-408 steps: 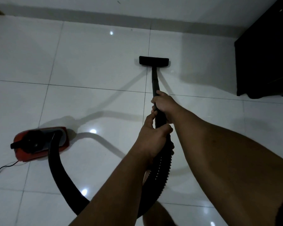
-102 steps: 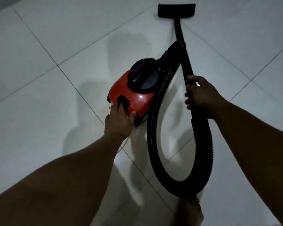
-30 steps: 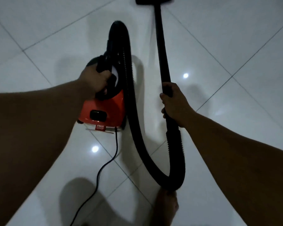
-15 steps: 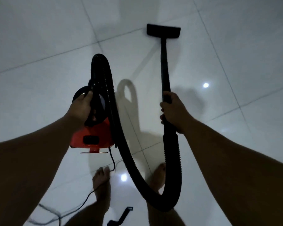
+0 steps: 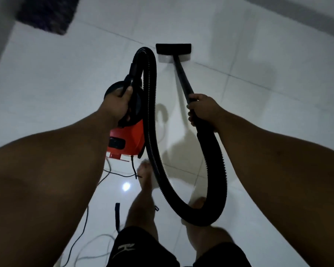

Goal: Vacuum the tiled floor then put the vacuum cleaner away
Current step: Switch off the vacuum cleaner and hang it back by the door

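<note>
Now-nearer floor nozzle (image 5: 173,48), vacuum handle (image 5: 128,84) inside left hand (image 5: 116,106) fingers.

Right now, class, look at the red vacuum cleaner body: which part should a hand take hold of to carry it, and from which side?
Grip the black carry handle on top of the red vacuum body, coming from above, as the left hand does. The handle is narrow enough for fingers to curl round; the hose runs down the body's right side, so keep left of it.
</note>
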